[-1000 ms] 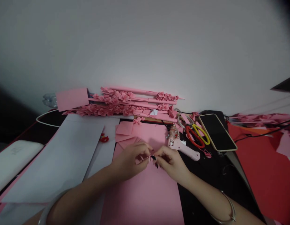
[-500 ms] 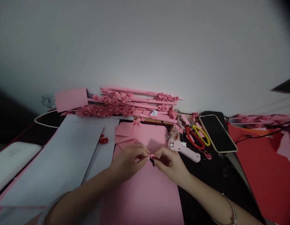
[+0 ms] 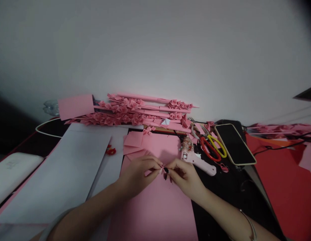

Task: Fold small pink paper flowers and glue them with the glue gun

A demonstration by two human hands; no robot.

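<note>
Left of the long pink sheet, a stack of white paper is lying on the tabletop, showing no folding, and a small red piece is resting near it. Behind the sheet, and reaching past its left side, pink stems are lying close together and carrying many folded blossoms; that portion of the work is looking finished. At the sheet's far left corner, pink squares are lying flat, apparently not yet shaped. Over the middle of the sheet, the left hand is pinching a small pink paper piece, and the right hand is grasping it from the other side, so this one is seeming only partly formed; its folds are too small to tell. At the sheet's right edge, a glue gun is lying clear of both hands, with scissors resting just beyond it. Farther right of the sheet, a phone is lying face up, and a red sheet is spreading out past it, seemingly unused.
</note>
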